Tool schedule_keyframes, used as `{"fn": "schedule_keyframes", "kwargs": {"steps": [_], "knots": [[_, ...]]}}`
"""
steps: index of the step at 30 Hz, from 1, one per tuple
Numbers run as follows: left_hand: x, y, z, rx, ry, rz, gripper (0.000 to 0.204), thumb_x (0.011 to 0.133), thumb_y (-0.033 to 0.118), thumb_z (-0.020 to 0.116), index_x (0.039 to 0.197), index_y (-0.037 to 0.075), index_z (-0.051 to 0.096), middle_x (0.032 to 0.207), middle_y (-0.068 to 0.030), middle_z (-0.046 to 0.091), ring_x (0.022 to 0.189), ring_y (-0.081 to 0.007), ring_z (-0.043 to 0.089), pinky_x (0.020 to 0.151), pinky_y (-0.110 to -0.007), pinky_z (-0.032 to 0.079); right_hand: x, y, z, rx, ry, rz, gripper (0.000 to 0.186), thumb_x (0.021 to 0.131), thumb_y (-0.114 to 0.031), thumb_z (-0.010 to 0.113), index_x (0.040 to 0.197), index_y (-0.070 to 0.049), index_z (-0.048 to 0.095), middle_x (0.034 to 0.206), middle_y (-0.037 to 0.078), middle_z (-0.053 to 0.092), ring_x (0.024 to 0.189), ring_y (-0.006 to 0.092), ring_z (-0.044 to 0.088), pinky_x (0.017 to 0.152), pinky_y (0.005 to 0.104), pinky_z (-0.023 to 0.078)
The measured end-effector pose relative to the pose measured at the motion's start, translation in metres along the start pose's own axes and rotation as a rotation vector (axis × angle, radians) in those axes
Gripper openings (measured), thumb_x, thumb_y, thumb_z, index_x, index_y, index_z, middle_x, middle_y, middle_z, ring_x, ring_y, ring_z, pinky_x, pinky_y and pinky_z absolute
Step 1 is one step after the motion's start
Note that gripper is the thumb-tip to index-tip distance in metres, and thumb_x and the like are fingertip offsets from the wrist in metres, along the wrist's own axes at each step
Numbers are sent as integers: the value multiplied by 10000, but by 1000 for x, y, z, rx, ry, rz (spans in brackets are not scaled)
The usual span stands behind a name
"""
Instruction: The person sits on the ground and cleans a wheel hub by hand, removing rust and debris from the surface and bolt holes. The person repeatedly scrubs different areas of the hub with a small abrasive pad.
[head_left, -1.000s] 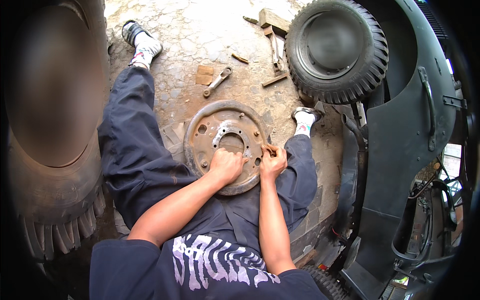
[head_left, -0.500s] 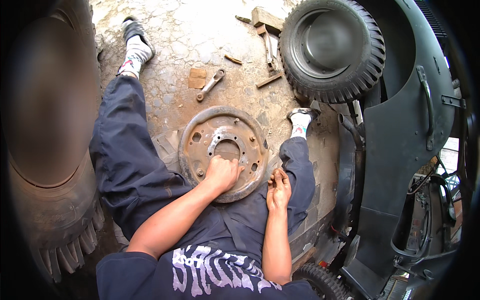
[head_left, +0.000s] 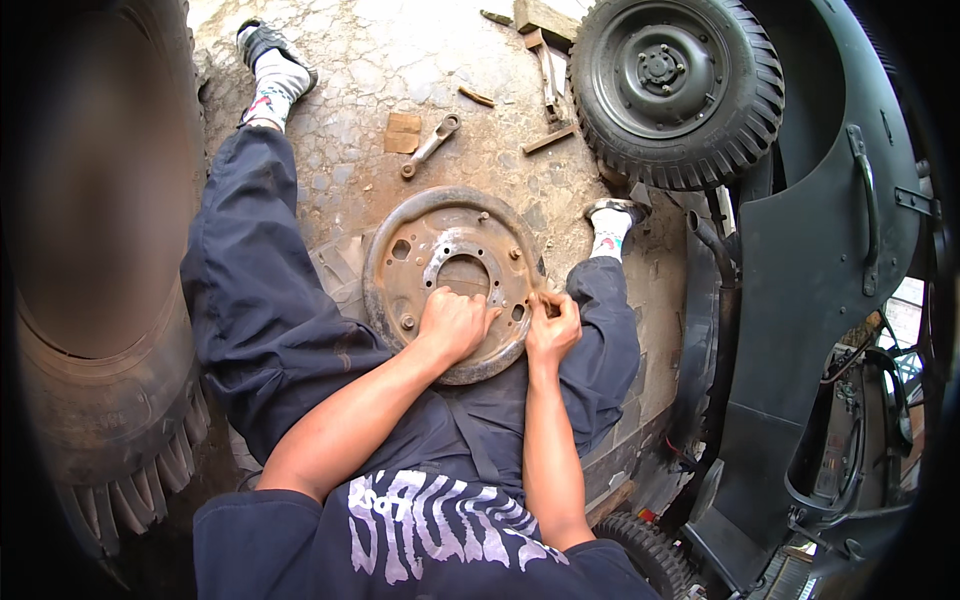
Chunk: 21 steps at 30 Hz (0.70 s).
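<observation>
A round, rusty brake backing plate [head_left: 400, 285] leans between my legs, with a large central hole and several smaller holes and studs. My left hand [head_left: 456, 325] is closed over the lower edge of the central hole, gripping the plate, its fingertips hidden. At the plate's right rim is my right hand [head_left: 553, 325], thumb and fingers pinched together. Whatever the pinch holds, if anything, is too small to make out.
On the cracked ground ahead lie a metal link with ringed ends [head_left: 431, 146], a brown cardboard piece [head_left: 403, 132] and a metal bar [head_left: 549, 140]. A vehicle wheel [head_left: 592, 100] and dark green body panel [head_left: 775, 330] stand right. A large tyre [head_left: 120, 430] is close on my left.
My right hand has moved up and left from beside the plate to its right rim, still pinched. The left hand keeps its grip on the plate. The whole view has shifted slightly.
</observation>
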<state>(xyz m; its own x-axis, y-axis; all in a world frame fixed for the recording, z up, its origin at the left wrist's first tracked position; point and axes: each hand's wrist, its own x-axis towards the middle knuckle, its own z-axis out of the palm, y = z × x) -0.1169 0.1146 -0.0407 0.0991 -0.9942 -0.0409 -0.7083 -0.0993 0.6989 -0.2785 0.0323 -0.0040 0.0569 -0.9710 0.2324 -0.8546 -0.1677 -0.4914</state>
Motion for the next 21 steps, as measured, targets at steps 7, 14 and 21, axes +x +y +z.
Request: {"fn": "schedule_keyframes", "kwargs": {"steps": [7, 14, 21], "knots": [[0, 0, -3, 34, -5, -22, 471, 1034, 434, 605, 839, 29, 747, 682, -187, 735, 638, -324, 735, 816, -436, 534, -10, -6, -20, -9, -192, 101, 181, 788, -81, 887, 896, -8, 763, 843, 163, 745, 764, 299, 728, 741, 425, 550], [-1, 5, 0, 32, -3, -2, 482, 1037, 443, 599, 826, 35, 747, 673, -181, 733, 626, -316, 732, 803, -431, 534, 15, -6, -3, -59, -78, -17, 167, 785, -94, 872, 869, -16, 750, 837, 154, 736, 776, 323, 722, 761, 436, 543], [0, -1, 4, 2, -8, -20, 474, 1040, 454, 601, 861, 41, 746, 649, -195, 715, 613, -349, 726, 814, -467, 553, -21, -27, -38, -40, -312, 231, 153, 799, -79, 876, 871, -7, 762, 801, 153, 772, 736, 285, 745, 762, 403, 563]]}}
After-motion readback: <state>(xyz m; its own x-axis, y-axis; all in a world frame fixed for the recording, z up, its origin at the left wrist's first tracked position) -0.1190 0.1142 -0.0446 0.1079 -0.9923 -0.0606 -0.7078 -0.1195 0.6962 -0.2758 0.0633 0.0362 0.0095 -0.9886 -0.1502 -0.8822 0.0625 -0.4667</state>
